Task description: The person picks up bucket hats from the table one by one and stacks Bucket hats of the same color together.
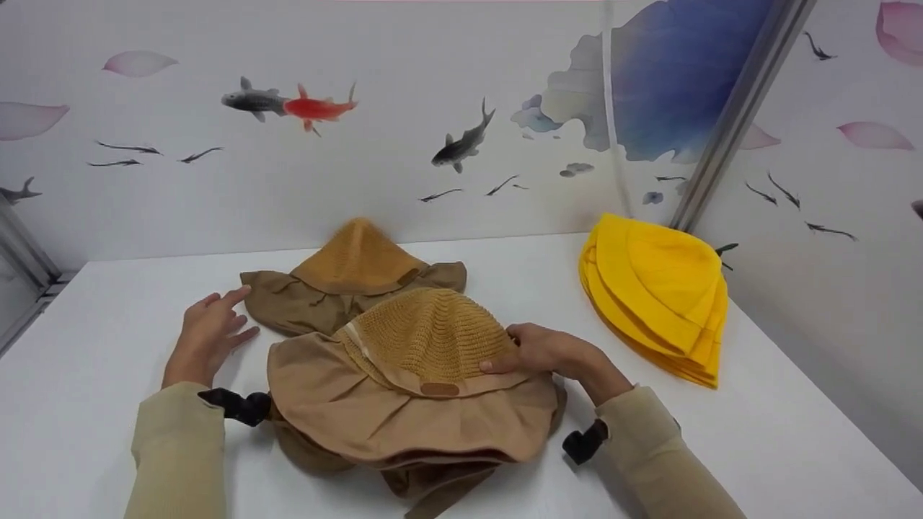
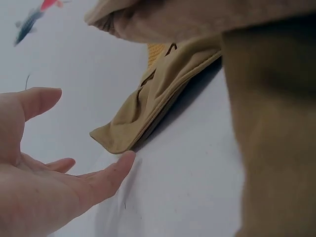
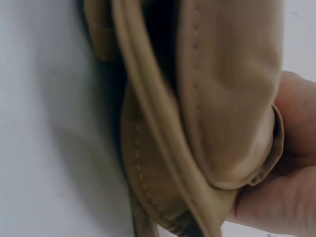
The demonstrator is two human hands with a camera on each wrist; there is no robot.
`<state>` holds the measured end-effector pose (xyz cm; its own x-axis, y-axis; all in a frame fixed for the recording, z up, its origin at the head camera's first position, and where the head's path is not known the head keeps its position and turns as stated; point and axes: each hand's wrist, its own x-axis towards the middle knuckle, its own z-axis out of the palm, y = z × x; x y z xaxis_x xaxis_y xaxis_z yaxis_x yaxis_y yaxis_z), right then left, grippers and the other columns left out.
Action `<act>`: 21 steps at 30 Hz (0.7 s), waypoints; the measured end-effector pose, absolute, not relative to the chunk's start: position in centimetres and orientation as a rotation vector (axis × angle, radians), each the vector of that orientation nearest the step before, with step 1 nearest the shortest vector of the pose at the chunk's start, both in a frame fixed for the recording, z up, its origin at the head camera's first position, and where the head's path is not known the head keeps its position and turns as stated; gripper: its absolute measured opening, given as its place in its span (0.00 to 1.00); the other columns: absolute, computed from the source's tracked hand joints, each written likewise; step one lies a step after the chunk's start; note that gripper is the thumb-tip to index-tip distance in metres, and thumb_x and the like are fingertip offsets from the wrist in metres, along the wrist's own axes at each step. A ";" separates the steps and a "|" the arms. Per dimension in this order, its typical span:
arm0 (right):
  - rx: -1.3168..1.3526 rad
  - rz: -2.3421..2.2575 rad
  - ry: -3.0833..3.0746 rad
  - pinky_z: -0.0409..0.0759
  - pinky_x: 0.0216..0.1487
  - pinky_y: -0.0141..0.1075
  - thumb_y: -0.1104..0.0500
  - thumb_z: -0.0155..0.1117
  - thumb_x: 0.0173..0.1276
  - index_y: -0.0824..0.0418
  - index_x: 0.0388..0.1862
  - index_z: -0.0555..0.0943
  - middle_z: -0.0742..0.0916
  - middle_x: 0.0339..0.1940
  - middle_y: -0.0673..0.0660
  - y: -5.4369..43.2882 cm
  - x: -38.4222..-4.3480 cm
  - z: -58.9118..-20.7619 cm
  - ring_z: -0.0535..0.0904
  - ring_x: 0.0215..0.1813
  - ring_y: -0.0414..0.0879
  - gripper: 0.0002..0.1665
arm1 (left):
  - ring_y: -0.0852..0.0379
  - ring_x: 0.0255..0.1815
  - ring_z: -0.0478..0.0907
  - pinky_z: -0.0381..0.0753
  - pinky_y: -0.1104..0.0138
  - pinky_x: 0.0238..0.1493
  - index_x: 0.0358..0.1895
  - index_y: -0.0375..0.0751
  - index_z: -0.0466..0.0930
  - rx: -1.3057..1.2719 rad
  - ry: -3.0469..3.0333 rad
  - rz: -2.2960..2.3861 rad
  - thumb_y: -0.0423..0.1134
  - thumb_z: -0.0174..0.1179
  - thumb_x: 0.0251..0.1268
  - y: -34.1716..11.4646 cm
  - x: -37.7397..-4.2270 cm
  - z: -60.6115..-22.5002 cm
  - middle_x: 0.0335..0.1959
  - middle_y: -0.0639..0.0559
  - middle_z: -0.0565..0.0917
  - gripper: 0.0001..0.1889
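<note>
A stack of sun hats with knitted straw crowns and wide tan fabric brims lies at the table's front middle. My right hand grips the top hat at its right side, thumb on the crown's base; in the right wrist view, folded brim layers hide part of the hand. Behind the stack is another sun hat with a darker olive-brown brim. My left hand is beside that brim's left end, fingers spread and holding nothing. In the left wrist view, a fingertip is close to the brim corner; contact is unclear.
Nested yellow bucket hats rest tilted at the table's right rear. White panels printed with fish and petals rise behind and to the right of the white table. A strap end hangs from the front stack.
</note>
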<state>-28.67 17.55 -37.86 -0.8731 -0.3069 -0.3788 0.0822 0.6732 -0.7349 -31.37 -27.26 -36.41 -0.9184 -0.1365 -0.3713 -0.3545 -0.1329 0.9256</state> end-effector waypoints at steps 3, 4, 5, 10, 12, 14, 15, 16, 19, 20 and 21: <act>-0.177 -1.100 2.403 0.66 0.74 0.49 0.40 0.75 0.59 0.64 0.67 0.72 0.82 0.61 0.58 17.5 -28.6 -37.9 0.74 0.66 0.51 0.45 | 0.47 0.84 0.41 0.62 0.60 0.78 0.80 0.46 0.20 -0.555 1.944 2.204 0.51 0.50 0.76 -26.8 -31.6 -36.6 0.83 0.46 0.29 0.49; -0.184 -1.105 2.399 0.66 0.74 0.49 0.40 0.75 0.59 0.64 0.66 0.73 0.82 0.60 0.57 17.5 -28.6 -37.9 0.74 0.65 0.51 0.44 | 0.48 0.84 0.42 0.63 0.62 0.77 0.80 0.46 0.19 -0.551 1.936 2.215 0.50 0.51 0.76 -26.8 -31.7 -36.7 0.83 0.46 0.29 0.49; -0.189 -1.105 2.398 0.67 0.73 0.49 0.40 0.75 0.59 0.64 0.66 0.73 0.82 0.60 0.57 17.5 -28.6 -37.8 0.75 0.64 0.50 0.44 | 0.49 0.83 0.48 0.65 0.64 0.76 0.80 0.46 0.19 -0.553 1.937 2.223 0.50 0.51 0.76 -26.8 -31.7 -36.7 0.83 0.44 0.30 0.49; -0.209 -1.121 2.380 0.69 0.71 0.47 0.41 0.75 0.59 0.62 0.63 0.75 0.83 0.57 0.56 17.5 -28.6 -37.8 0.76 0.61 0.48 0.40 | 0.61 0.60 0.71 0.78 0.74 0.58 0.81 0.48 0.25 -0.661 1.787 2.335 0.47 0.55 0.74 -27.1 -31.8 -36.8 0.74 0.41 0.58 0.49; -0.212 -1.127 2.376 0.69 0.72 0.47 0.42 0.75 0.60 0.63 0.64 0.75 0.83 0.57 0.56 17.5 -28.7 -37.8 0.76 0.61 0.48 0.40 | 0.64 0.53 0.71 0.79 0.76 0.52 0.81 0.50 0.25 -0.702 1.716 2.368 0.46 0.57 0.73 -27.2 -31.7 -36.8 0.64 0.49 0.66 0.50; -0.215 -1.131 2.374 0.68 0.72 0.47 0.42 0.75 0.60 0.63 0.65 0.74 0.83 0.58 0.56 17.5 -28.7 -37.8 0.76 0.62 0.48 0.41 | 0.64 0.54 0.72 0.79 0.75 0.52 0.81 0.50 0.27 -0.687 1.678 2.379 0.45 0.58 0.73 -27.2 -31.6 -36.9 0.57 0.54 0.68 0.49; -0.216 -1.134 2.370 0.68 0.73 0.47 0.42 0.75 0.60 0.64 0.65 0.74 0.83 0.58 0.56 17.5 -28.7 -37.8 0.76 0.62 0.49 0.41 | 0.65 0.55 0.72 0.79 0.75 0.53 0.81 0.48 0.26 -0.658 1.692 2.368 0.45 0.58 0.73 -27.2 -31.6 -37.0 0.57 0.55 0.69 0.49; -0.215 -1.136 2.367 0.68 0.73 0.47 0.42 0.75 0.60 0.64 0.65 0.73 0.83 0.59 0.56 17.5 -28.7 -37.8 0.76 0.63 0.49 0.42 | 0.64 0.58 0.72 0.79 0.74 0.56 0.81 0.47 0.27 -0.619 1.708 2.352 0.45 0.57 0.74 -27.1 -31.5 -37.1 0.58 0.56 0.69 0.49; -0.213 -1.142 2.361 0.67 0.74 0.47 0.42 0.75 0.60 0.64 0.66 0.73 0.83 0.59 0.57 17.5 -28.7 -37.9 0.75 0.63 0.49 0.43 | 0.60 0.70 0.68 0.74 0.70 0.67 0.81 0.42 0.32 -0.509 1.724 2.322 0.43 0.55 0.75 -26.9 -31.5 -37.2 0.70 0.50 0.66 0.45; -0.212 -1.141 2.360 0.67 0.74 0.47 0.42 0.75 0.60 0.64 0.66 0.73 0.83 0.59 0.57 17.5 -28.7 -37.9 0.75 0.63 0.49 0.42 | 0.60 0.71 0.68 0.74 0.69 0.68 0.81 0.42 0.35 -0.488 1.720 2.315 0.43 0.56 0.75 -26.8 -31.5 -37.2 0.70 0.50 0.65 0.43; -0.214 -1.141 2.358 0.67 0.74 0.47 0.42 0.74 0.61 0.64 0.66 0.73 0.83 0.59 0.56 17.5 -28.6 -37.9 0.75 0.63 0.49 0.42 | 0.59 0.70 0.67 0.74 0.69 0.68 0.81 0.42 0.38 -0.471 1.722 2.304 0.43 0.56 0.75 -26.7 -31.5 -37.2 0.69 0.50 0.65 0.42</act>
<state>-28.65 17.51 -37.89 -0.8589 -0.3496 -0.3742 0.0764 0.6351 -0.7687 -31.47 -26.70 -37.18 -0.9228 -0.0108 -0.3851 -0.3664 -0.2849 0.8858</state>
